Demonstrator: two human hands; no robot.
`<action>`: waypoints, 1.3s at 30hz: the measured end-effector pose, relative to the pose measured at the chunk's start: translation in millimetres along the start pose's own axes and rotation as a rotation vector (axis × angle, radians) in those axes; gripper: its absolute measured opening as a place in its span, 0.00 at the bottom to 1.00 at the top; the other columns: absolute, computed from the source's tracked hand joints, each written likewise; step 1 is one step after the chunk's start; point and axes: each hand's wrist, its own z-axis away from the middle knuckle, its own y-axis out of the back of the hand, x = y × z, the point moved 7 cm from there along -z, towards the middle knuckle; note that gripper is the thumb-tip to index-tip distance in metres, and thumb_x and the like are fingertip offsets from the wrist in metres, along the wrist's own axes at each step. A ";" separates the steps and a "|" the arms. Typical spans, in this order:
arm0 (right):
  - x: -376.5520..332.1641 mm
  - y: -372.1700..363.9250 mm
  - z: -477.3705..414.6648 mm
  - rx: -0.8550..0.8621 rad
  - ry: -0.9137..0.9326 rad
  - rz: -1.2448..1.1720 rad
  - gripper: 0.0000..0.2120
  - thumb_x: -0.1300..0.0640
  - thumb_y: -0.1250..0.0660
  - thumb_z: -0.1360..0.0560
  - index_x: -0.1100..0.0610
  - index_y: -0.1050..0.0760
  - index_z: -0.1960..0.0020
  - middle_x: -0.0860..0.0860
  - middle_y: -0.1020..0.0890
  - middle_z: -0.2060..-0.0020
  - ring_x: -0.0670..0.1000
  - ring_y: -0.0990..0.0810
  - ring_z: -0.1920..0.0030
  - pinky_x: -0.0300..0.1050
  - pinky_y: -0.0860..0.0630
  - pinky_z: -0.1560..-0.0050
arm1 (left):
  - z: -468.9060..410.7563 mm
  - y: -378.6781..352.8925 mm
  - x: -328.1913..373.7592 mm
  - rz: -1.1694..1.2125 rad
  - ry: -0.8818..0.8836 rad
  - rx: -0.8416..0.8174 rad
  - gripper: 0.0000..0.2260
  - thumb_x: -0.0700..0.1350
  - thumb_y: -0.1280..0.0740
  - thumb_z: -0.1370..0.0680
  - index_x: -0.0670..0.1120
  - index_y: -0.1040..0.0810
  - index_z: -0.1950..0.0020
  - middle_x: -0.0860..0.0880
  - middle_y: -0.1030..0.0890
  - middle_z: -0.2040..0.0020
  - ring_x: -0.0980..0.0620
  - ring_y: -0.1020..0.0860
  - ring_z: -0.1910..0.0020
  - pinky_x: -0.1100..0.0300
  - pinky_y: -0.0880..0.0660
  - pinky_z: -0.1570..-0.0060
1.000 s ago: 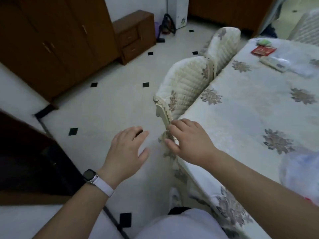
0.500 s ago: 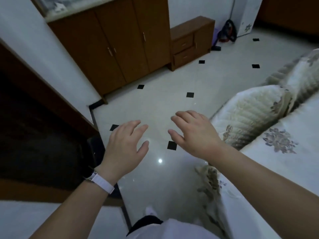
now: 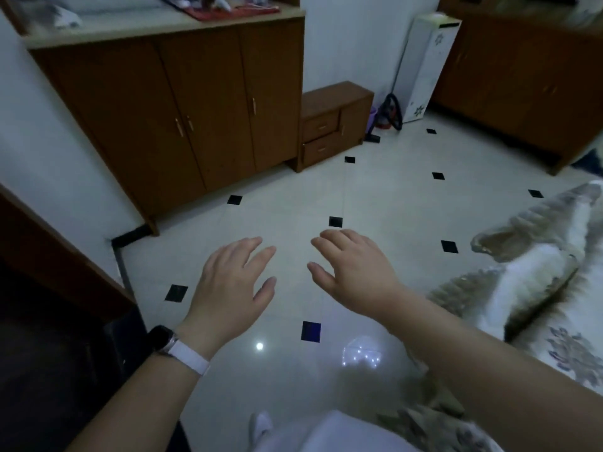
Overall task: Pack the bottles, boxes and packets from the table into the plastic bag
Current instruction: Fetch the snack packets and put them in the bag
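Observation:
My left hand [image 3: 233,285] hovers over the tiled floor, fingers spread and holding nothing; a watch with a white strap is on its wrist. My right hand [image 3: 354,272] floats beside it, a short gap apart, also empty with fingers apart. Only a corner of the table [image 3: 567,350] with its flowered cream cloth shows at the right edge. No bottles, boxes, packets or plastic bag are in view.
Cushioned chair backs [image 3: 535,262] stand at the right against the table. A brown wall cabinet [image 3: 182,115] and a small drawer unit [image 3: 329,125] line the far wall. A white appliance [image 3: 424,66] stands in the corner. Dark furniture [image 3: 49,321] sits at my left.
The view has swung left, away from the table towards the floor and cabinets. My right hand has left the chair back's edge; both hands now hover empty over the floor.

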 end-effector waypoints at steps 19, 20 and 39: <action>141.2 -85.8 -208.5 0.017 -0.187 -0.027 0.22 0.43 0.43 0.24 0.57 0.22 0.43 0.53 0.19 0.44 0.58 0.21 0.46 0.51 0.25 0.49 | -250.4 -74.8 -96.2 -0.011 -0.069 -0.140 0.22 0.55 0.40 0.22 0.49 0.26 0.31 0.47 0.25 0.33 0.46 0.27 0.35 0.48 0.30 0.37; 156.4 -89.1 -224.0 0.007 -0.194 -0.039 0.22 0.42 0.44 0.24 0.57 0.22 0.43 0.53 0.20 0.44 0.58 0.21 0.45 0.51 0.25 0.49 | -270.3 -80.6 -97.3 -0.027 -0.065 -0.158 0.22 0.55 0.40 0.22 0.49 0.26 0.30 0.47 0.25 0.32 0.46 0.28 0.34 0.48 0.31 0.37; 403.4 -92.2 -334.2 0.071 -0.543 0.045 0.21 0.42 0.42 0.25 0.55 0.22 0.45 0.51 0.20 0.45 0.57 0.22 0.46 0.50 0.26 0.47 | -583.3 -227.5 -24.8 0.124 -0.431 -0.251 0.22 0.55 0.38 0.24 0.47 0.23 0.33 0.45 0.23 0.35 0.43 0.25 0.37 0.49 0.30 0.39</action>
